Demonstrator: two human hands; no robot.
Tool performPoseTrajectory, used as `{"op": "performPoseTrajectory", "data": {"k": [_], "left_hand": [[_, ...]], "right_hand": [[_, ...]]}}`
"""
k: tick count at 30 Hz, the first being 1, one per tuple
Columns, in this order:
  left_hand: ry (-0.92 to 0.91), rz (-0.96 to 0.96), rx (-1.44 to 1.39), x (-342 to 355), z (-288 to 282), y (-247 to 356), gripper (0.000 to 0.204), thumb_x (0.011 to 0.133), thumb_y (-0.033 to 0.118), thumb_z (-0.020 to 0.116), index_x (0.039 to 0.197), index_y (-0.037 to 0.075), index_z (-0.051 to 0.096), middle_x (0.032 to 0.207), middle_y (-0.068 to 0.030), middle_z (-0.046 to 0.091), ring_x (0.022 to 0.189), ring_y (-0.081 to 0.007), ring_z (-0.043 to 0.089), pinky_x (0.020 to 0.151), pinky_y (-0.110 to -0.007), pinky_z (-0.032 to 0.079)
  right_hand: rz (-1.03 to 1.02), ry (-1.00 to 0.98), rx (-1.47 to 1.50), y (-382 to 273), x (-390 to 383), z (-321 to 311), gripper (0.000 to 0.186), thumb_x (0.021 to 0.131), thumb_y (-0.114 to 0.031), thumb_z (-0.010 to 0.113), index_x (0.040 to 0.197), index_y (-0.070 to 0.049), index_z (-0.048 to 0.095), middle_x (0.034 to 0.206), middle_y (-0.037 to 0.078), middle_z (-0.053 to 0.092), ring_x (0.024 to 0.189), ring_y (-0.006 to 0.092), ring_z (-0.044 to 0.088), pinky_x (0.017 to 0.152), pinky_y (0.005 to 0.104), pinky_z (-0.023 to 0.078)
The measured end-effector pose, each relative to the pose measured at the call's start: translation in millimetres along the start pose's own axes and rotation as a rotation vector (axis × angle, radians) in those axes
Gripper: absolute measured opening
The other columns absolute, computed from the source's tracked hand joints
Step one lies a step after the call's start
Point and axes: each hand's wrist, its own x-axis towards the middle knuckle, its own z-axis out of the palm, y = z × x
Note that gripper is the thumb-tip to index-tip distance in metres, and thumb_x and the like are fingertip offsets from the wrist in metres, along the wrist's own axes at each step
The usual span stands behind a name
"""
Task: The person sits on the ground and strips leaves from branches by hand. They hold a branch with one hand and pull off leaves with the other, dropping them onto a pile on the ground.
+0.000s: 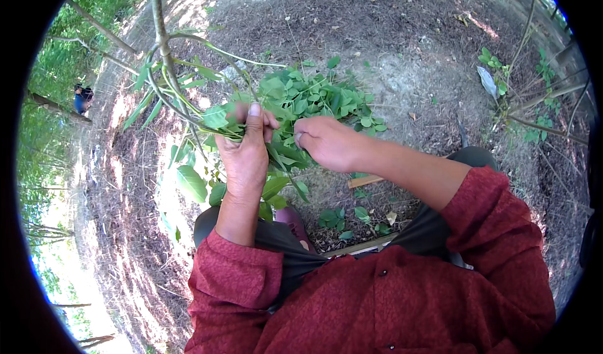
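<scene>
Green leafy stems (217, 117), likely light, limp and easily torn, best held by their stalks, are clamped in the left hand (247, 150) above the ground (408, 75); the right hand's (330, 144) grip is unclear.

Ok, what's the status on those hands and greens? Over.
Left hand gripping leafy stems. Right hand curled shut alongside, any hold hidden. Leaf pile on ground beyond. Slender trunk close by, ahead and left.

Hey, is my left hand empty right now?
No, the left hand holds a bunch of green leaves.
</scene>
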Motion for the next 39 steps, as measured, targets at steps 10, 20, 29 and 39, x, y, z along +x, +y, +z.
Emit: {"op": "performPoseTrajectory", "data": {"k": [10,20,29,39], "left_hand": [[0.297,0.07,-0.031,5,-3,15,0.023,0.096,0.016,0.049,0.075,0.007,0.048,0.068,-0.0043,0.054,0.054,-0.0066,0.04,0.048,-0.02,0.03],[0.071,-0.094,-0.064,10,-32,34,0.03,0.1,0.026,0.038,0.078,0.008,0.044,0.059,-0.0022,0.041,0.049,-0.008,0.032,0.043,-0.022,0.025],[-0.096,-0.271,-0.595,9,-33,25,0.03,0.099,0.029,0.042,0.078,0.008,0.044,0.06,-0.0028,0.044,0.044,-0.0098,0.031,0.042,-0.024,0.026],[-0.115,-0.394,-0.677,8,-24,15,0.03,0.098,0.031,0.045,0.078,0.008,0.047,0.06,-0.0035,0.048,0.043,-0.0078,0.031,0.042,-0.022,0.026]], "right_hand": [[0.02,-0.423,-0.488,82,6,40,0.021,0.075,-0.015,0.052,0.079,0.002,0.065,0.085,0.023,0.062,0.08,0.038,0.062,0.073,0.0449,0.049],[0.369,0.055,0.324,15,10,-25,0.026,0.088,-0.03,0.06,0.089,-0.004,0.063,0.081,0.009,0.063,0.073,0.0182,0.056,0.073,0.0362,0.046],[0.189,0.119,0.722,7,6,-20,0.052,0.08,-0.035,0.072,0.121,-0.006,0.058,0.105,0.004,0.062,0.095,0.0142,0.056,0.081,0.0298,0.044],[0.146,-0.163,1.042,-19,8,-33,0.052,0.085,-0.02,0.066,0.133,-0.012,0.047,0.092,-0.002,0.06,0.078,0.005,0.051,0.061,0.0199,0.038]]}}
